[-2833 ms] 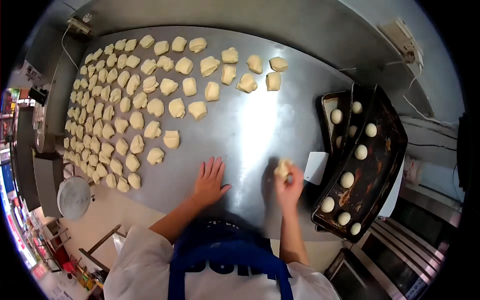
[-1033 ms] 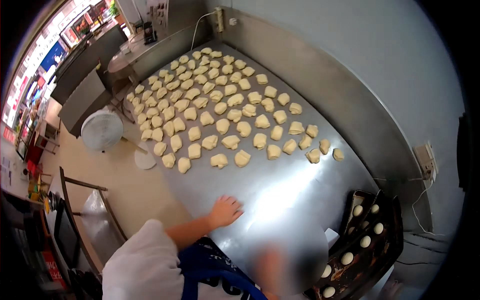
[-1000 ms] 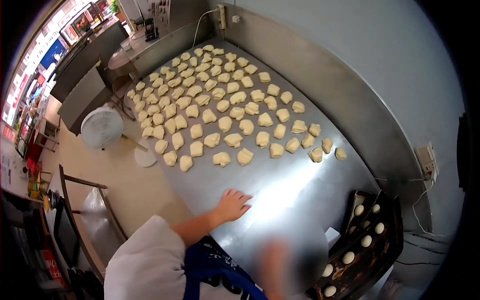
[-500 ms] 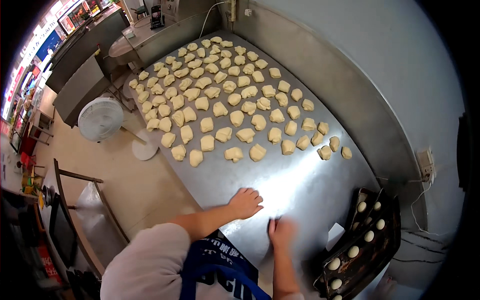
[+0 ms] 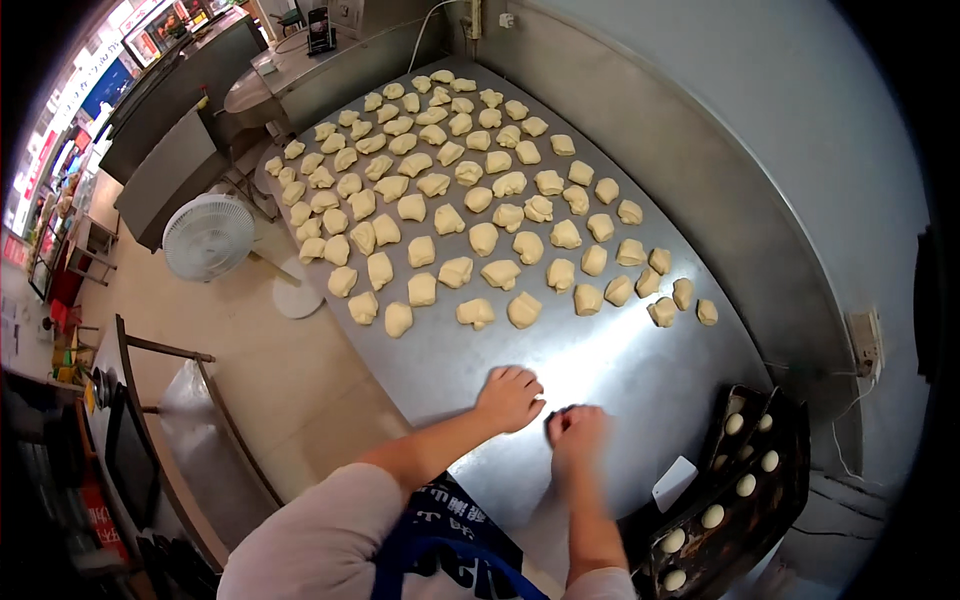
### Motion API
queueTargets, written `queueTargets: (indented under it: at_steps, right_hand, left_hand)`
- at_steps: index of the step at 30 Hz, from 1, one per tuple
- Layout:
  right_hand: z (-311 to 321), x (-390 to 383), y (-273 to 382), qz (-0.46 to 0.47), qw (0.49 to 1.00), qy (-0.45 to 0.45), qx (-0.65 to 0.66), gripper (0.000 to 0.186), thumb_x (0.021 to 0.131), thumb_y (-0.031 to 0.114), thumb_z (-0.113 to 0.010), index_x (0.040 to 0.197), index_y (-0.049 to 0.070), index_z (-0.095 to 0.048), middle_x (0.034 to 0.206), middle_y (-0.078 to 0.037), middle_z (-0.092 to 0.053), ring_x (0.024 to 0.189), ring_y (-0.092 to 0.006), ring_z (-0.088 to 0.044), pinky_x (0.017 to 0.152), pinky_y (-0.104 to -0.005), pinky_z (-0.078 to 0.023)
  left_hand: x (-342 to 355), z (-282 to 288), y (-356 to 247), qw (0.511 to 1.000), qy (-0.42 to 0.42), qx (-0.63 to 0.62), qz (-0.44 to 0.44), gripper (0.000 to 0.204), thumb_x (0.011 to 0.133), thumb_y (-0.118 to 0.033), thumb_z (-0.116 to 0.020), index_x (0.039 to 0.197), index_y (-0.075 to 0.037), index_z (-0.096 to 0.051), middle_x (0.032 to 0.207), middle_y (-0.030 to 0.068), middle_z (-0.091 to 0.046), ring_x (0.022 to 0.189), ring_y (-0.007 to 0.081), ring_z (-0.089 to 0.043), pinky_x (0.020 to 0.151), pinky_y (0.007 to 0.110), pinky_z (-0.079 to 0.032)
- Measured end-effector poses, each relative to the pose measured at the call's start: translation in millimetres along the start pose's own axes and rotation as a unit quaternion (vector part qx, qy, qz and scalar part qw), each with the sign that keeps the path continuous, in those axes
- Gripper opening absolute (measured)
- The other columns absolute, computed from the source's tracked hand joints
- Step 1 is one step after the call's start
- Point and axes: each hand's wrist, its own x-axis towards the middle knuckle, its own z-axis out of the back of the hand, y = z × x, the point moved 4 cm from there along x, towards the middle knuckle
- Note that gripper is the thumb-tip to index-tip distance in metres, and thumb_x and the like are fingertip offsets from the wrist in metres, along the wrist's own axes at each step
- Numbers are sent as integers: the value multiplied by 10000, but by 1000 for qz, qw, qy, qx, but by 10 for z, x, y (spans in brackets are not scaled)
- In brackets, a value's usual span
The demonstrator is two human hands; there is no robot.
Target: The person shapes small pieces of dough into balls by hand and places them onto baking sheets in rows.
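Observation:
My left hand (image 5: 511,399) is palm down on the steel worktop (image 5: 440,357), its fingers together and curled. Whatever lies under that palm, if anything, is hidden. Close beside it, my right hand (image 5: 582,436) is curled in and partly blurred by motion. A small dark patch shows at its thumb side, and I cannot tell if it is shadow. Beyond both hands, many pale dough pieces (image 5: 523,310) lie spread in loose rows over the worktop.
Dark baking trays (image 5: 757,512) holding several round white dough balls (image 5: 712,517) stand at the right, with a white scraper (image 5: 675,484) beside them. A metal backsplash (image 5: 640,130) borders the far right. A white fan (image 5: 208,237) stands on the floor at left.
Both hands have moved slightly forward, the right one more clearly, ending near the left hand. The whole view has shifted a little, with the dough pieces lying as before.

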Motion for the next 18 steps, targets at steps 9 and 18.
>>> queueTargets:
  at_steps: [9, 18]
  right_hand:
    - [-116, -556, -344, 14, 972, -205, 117, 132, 735, 251, -741, 710, 142, -672, 786, -99, -661, 824, -341, -641, 839, -487, -508]
    - [-281, -165, -884, 86, 982, 30, -167, 154, 941, 241, -653, 958, 93, -688, 939, -104, -656, 906, -280, -614, 879, -472, -474]
  left_hand:
    - [-608, 264, 496, 997, 37, -29, -61, 175, 860, -300, -687, 840, -126, -682, 915, 50, -651, 965, 266, -606, 873, 431, -466]
    - [283, -155, 556, 979, 160, -99, -79, 162, 839, -297, -714, 781, -149, -680, 909, 56, -664, 968, 289, -606, 858, 421, -481]
